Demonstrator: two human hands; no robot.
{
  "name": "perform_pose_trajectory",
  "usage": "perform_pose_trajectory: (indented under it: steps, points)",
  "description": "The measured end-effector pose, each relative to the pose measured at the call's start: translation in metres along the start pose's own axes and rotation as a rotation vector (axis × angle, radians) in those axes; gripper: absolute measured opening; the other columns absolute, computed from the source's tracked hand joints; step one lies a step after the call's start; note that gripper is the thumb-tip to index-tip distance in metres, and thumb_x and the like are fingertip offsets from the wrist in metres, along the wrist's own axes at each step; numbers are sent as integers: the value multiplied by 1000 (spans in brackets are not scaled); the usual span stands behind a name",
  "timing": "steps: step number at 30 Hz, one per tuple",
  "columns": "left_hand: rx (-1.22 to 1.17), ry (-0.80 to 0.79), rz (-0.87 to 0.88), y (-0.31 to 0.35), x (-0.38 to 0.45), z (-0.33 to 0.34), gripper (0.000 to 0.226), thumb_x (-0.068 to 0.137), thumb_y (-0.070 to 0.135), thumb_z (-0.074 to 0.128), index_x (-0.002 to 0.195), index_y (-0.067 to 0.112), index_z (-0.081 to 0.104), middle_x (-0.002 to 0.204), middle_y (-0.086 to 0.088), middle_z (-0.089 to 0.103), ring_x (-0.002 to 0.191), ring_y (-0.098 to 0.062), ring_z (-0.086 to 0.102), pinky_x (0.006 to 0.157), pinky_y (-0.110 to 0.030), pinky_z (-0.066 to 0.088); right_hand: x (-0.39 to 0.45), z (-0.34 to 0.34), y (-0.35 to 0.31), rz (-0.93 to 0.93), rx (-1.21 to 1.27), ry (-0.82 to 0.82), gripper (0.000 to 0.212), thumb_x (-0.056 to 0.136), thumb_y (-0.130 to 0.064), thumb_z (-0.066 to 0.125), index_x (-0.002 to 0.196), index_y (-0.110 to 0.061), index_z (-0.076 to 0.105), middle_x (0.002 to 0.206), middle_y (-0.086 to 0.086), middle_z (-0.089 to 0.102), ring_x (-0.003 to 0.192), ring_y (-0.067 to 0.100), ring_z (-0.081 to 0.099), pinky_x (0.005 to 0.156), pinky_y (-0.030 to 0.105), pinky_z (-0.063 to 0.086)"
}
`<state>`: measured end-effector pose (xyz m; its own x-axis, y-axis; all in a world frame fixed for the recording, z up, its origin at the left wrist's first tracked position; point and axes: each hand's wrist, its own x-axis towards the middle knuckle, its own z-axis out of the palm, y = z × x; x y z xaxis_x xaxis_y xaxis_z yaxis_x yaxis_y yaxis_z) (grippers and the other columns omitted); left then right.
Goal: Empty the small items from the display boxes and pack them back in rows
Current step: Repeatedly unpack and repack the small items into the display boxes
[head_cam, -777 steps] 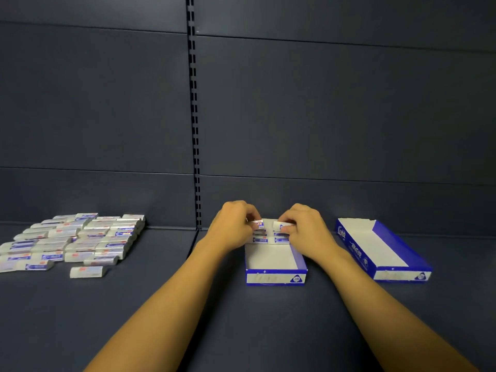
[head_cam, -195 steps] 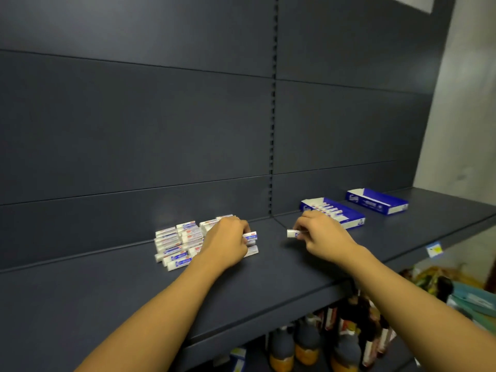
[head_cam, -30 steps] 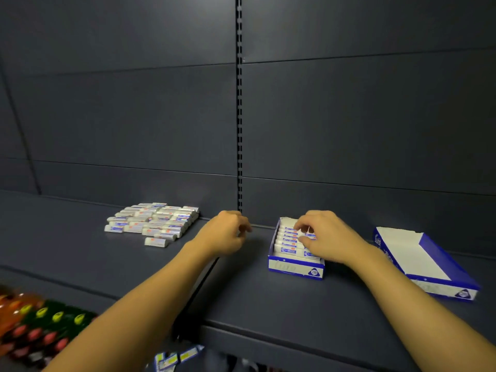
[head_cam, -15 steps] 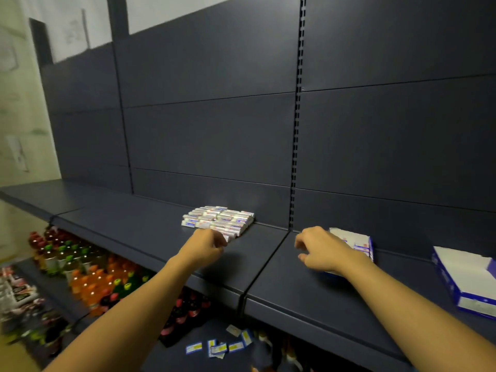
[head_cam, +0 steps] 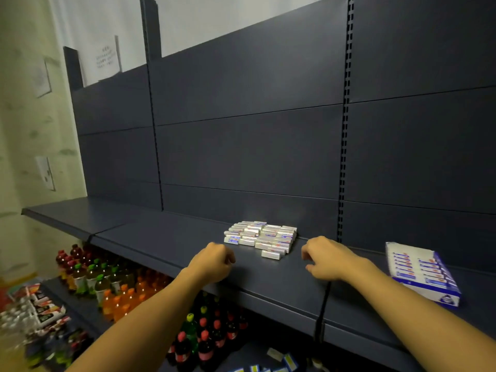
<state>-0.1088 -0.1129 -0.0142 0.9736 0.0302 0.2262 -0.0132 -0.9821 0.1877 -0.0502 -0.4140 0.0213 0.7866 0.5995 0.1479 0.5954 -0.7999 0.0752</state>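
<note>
**Reaching for the next batch of small packs**

The loose pile of small items [head_cam: 261, 238] sits on the dark shelf [head_cam: 166, 237] near the back panel, with one stray pack [head_cam: 273, 254] just in front of it. My left hand [head_cam: 212, 264] hovers short of the pile, fingers loosely curled and holding nothing. My right hand [head_cam: 328, 260] is just right of the pile, fingers bent downward, also with nothing in it. The display box [head_cam: 424, 272] I am filling stands well apart to the right, with rows of packs already lying in it.

I judge it best to take the stray pack first, then gather a few from the front edge of the pile, keeping them all facing one way so they drop into the box as a tidy row.

The packs are white with blue and red print, too small to read. The box front carries a round logo; its lettering is illegible too. Bottled drinks [head_cam: 112, 285] fill the shelf below.
</note>
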Motion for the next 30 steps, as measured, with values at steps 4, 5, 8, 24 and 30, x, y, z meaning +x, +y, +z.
perform_pose_trajectory:
  steps: [4, 5, 8, 24, 30]
  points:
    - [17, 25, 63, -31, 10, -10, 31, 95, 12, 53, 121, 17, 69, 120, -3, 68, 101, -17, 65, 89, -31, 57, 26, 6, -36, 2, 26, 32, 12, 88, -24, 60, 97, -17, 62, 101, 2, 60, 86, 22, 61, 74, 37, 55]
    - [19, 27, 76, -37, 12, -11, 31, 95, 12, 53, 121, 16, 69, 120, -4, 68, 102, -18, 65, 90, -32, 57, 32, 9, -42, 1, 37, 47, 8, 87, -24, 60, 92, -18, 59, 98, -1, 58, 83, 20, 60, 70, 35, 53]
    - [15, 22, 111, -54, 21, -11, 31, 95, 12, 54, 121, 16, 69, 120, -4, 67, 101, -18, 65, 89, -33, 57, 48, 14, -56, 21, 95, 66, 5, 87, -24, 60, 92, -24, 58, 94, -6, 57, 82, 17, 59, 68, 28, 48]
    - [-53, 29, 188, -94, 117, 17, 29, 91, 13, 55, 114, 19, 72, 113, -2, 67, 95, -19, 64, 82, -36, 58, 152, 39, -51, 52, 182, 92, 26, 89, -30, 61, 113, -25, 67, 111, -5, 64, 99, 16, 61, 86, 35, 54]
    - [-110, 89, 226, -102, 151, 17, 27, 88, 17, 59, 110, 22, 74, 105, 4, 69, 89, -14, 63, 79, -36, 57, 185, 46, -55, 24, 258, 145, 24, 89, -27, 59, 111, -24, 68, 108, -7, 63, 96, 15, 61, 83, 35, 54]
